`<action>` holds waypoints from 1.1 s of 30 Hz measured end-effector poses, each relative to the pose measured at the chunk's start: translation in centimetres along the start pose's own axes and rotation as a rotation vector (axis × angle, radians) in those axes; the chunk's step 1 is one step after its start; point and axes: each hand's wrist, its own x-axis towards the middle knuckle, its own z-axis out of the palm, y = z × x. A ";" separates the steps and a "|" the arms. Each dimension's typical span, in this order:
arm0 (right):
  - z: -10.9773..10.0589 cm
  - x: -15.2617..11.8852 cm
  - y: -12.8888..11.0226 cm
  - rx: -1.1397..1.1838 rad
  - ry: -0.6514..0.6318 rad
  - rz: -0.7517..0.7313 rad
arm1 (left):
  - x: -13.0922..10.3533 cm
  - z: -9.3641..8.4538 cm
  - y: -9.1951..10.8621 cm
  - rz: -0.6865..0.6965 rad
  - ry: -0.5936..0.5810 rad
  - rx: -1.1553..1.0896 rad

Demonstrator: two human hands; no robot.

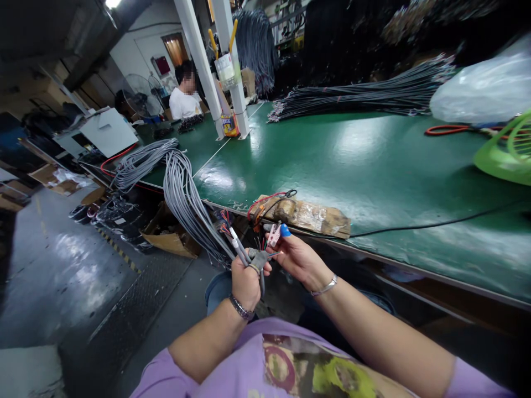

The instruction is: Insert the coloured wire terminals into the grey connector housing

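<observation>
My left hand is closed around the ends of several grey cables, with a grey covering over its thumb. Thin coloured wires fan out from the stripped cable ends, close to my right hand. That hand pinches a small pale pink piece with dark marks; its exact kind is hard to make out. A blue cover sits on one of the right fingertips. From my left hand the cables run up over the bench edge, where they lie in a loose coil.
Along the edge of the green bench lies a taped wooden block with red and black leads. Farther back are a long dark cable bundle, a plastic bag and a green fan guard. A co-worker sits beyond white posts.
</observation>
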 end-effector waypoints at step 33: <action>0.1 -0.3 0.0 0.011 -0.021 0.024 | -0.2 -0.1 0.1 0.005 -0.029 0.037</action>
